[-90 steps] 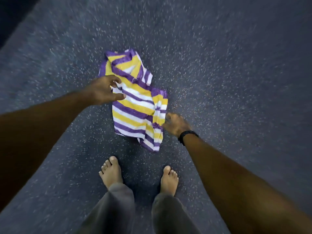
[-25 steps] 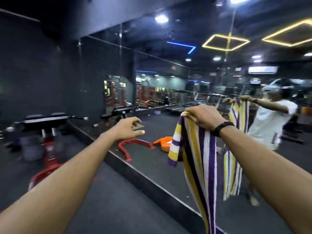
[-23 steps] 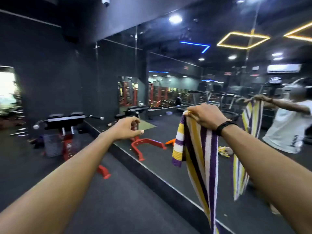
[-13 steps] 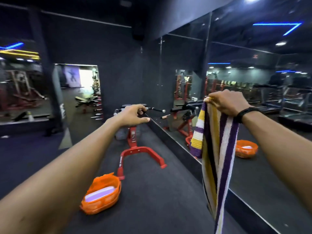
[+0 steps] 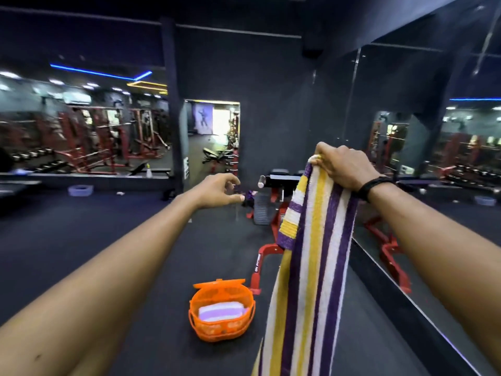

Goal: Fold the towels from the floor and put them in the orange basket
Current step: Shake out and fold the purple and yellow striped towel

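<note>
Dim gym (neon strips), edges warped.

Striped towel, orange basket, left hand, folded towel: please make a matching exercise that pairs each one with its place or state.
Things:
1. striped towel
2. orange basket
3. left hand
4. folded towel

Places or states:
A. lies inside the basket
B. hangs from the right hand
C. stands on the dark floor, lid open
D. held out in the air, holding nothing

Pairs: 1-B, 2-C, 3-D, 4-A
</note>
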